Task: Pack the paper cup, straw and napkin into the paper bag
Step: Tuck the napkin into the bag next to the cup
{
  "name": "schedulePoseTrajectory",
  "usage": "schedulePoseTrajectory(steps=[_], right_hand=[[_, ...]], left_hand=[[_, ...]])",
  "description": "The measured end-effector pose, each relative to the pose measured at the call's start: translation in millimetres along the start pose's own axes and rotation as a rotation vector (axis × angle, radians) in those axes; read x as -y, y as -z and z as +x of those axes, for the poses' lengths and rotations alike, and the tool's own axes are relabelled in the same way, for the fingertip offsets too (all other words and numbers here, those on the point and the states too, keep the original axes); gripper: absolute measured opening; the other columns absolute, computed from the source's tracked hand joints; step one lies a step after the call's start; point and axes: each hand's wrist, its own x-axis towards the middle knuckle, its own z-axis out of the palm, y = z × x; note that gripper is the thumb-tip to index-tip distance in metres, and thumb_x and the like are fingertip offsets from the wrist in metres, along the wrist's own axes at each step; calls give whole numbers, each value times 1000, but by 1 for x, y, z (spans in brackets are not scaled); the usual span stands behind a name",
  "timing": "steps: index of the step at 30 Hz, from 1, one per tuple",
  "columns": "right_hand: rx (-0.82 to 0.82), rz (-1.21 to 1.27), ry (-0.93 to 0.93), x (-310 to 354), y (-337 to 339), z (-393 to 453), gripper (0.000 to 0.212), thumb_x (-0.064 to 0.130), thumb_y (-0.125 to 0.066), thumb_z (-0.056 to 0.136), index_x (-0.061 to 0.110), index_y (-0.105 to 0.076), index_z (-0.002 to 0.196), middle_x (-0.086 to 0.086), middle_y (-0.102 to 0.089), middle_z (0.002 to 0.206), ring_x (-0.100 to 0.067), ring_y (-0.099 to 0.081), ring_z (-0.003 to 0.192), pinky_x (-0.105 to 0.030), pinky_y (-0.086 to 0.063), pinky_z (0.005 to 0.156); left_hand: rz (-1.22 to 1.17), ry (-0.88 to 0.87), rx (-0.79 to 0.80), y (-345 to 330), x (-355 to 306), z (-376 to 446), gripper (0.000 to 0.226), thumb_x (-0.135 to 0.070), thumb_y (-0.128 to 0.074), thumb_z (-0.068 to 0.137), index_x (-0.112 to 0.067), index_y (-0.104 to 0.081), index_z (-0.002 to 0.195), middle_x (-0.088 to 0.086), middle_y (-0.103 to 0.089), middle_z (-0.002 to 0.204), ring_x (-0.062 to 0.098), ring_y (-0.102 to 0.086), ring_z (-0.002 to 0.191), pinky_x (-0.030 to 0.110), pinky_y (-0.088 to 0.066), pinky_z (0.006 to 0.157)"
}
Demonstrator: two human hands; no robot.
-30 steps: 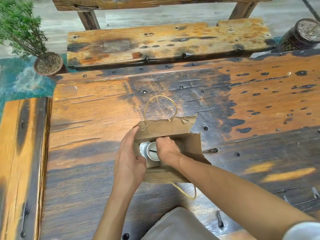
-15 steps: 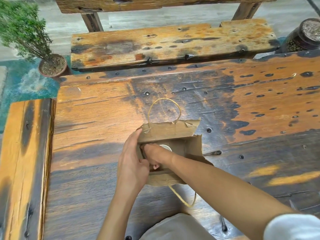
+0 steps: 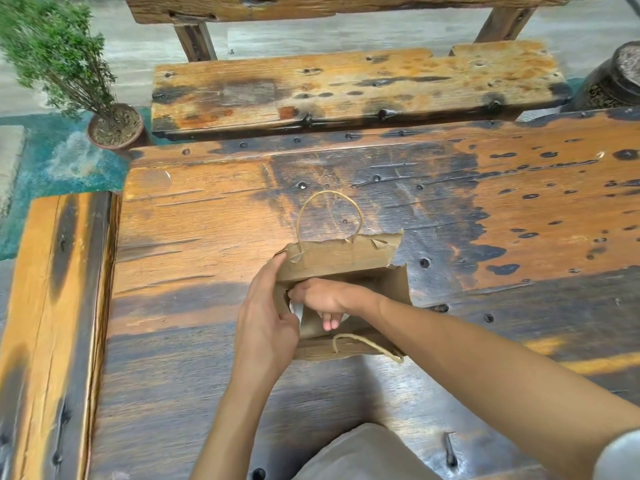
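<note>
A brown paper bag (image 3: 346, 258) stands with its mouth up on the wooden table (image 3: 485, 209). One rope handle lies to the far side, the other (image 3: 367, 341) to the near side. My left hand (image 3: 266, 317) grips the bag's left edge. My right hand (image 3: 325, 296) is down inside the mouth, with its fingers against the left wall. A sliver of white (image 3: 296, 309) shows between the two hands; I cannot tell whether it is the napkin or the cup. The rest of what is in the bag is hidden under my right hand, and no straw is visible.
A small potted plant (image 3: 114, 126) stands off the table's far left corner. A wooden bench (image 3: 346, 84) runs along the far side and another (image 3: 52, 306) along the left. A dark round jar (image 3: 613, 81) sits at the far right.
My right hand slid left inside the bag and now covers the white cup lid that was showing. The left hand kept hold of the bag's left edge. The near handle flipped onto the bag.
</note>
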Motion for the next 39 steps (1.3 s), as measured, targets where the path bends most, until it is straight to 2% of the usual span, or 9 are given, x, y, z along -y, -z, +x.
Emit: schedulePoseTrajectory(steps=[4, 7, 10, 13, 20, 26, 32, 37, 39], right_hand=[[73, 50, 56, -11, 11, -14, 83, 77, -17, 86, 25, -31, 150, -7, -34, 156, -26, -72, 88, -40, -59, 83], [90, 20, 89, -20, 15, -16, 83, 79, -20, 85, 28, -31, 150, -4, -41, 152, -25, -68, 102, -43, -52, 96], [56, -15, 104, -22, 16, -15, 82, 77, -23, 86, 23, -44, 144, -12, -61, 120, -28, -62, 102, -40, -46, 98], [5, -97, 140, -20, 16, -14, 81, 75, -21, 88, 20, -54, 138, -5, -52, 145, -26, -47, 133, -44, -30, 114], [53, -136, 127, -19, 7, -9, 87, 74, -13, 89, 15, -50, 141, -8, -44, 151, -26, -39, 140, -43, -25, 116], [43, -66, 193, -11, -4, -5, 82, 70, -16, 93, 11, -60, 130, -10, -58, 138, -27, -50, 129, -40, -31, 111], [11, -64, 255, -11, -3, -6, 73, 67, -23, 94, 13, -65, 120, -10, -65, 127, -27, -57, 118, -46, -38, 107], [17, 97, 286, -12, -4, -10, 64, 65, -34, 93, 17, -60, 128, -2, -59, 136, -19, -51, 127, -38, -34, 109], [-1, 155, 288, -12, -4, -11, 59, 64, -37, 93, 16, -61, 120, 1, -61, 126, -19, -54, 120, -37, -39, 102]], left_hand=[[13, -10, -6, -1, -2, -1, 90, 14, -51, 75, -39, -35, 146, -1, -52, 142, 40, -59, 114, 56, -52, 91], [9, -9, 0, -1, -3, -1, 90, 14, -52, 75, -39, -35, 146, -3, -53, 142, 34, -59, 116, 56, -52, 92], [7, -10, 0, -1, -4, 0, 92, 14, -51, 73, -38, -35, 146, -3, -53, 142, 33, -59, 117, 54, -52, 92], [-4, -18, -5, -1, -2, 1, 89, 15, -51, 74, -34, -37, 147, -2, -52, 143, 29, -58, 120, 54, -51, 94], [4, -33, -2, -5, 1, 3, 90, 16, -51, 73, -36, -37, 146, -5, -50, 146, 26, -55, 125, 50, -51, 98], [23, -46, -41, -4, 4, 5, 88, 18, -51, 73, -27, -40, 147, -9, -45, 148, -4, -37, 129, 14, -30, 103], [20, -51, -37, -2, 8, 7, 85, 17, -52, 76, -26, -39, 148, -11, -44, 147, -3, -36, 129, 2, -26, 98], [20, -55, -42, -2, 9, 5, 84, 15, -53, 77, -27, -38, 148, -11, -42, 148, -5, -35, 128, 4, -27, 98], [18, -60, -48, -2, 9, 5, 83, 15, -53, 78, -26, -39, 148, -8, -43, 149, -3, -36, 128, 14, -31, 102]])
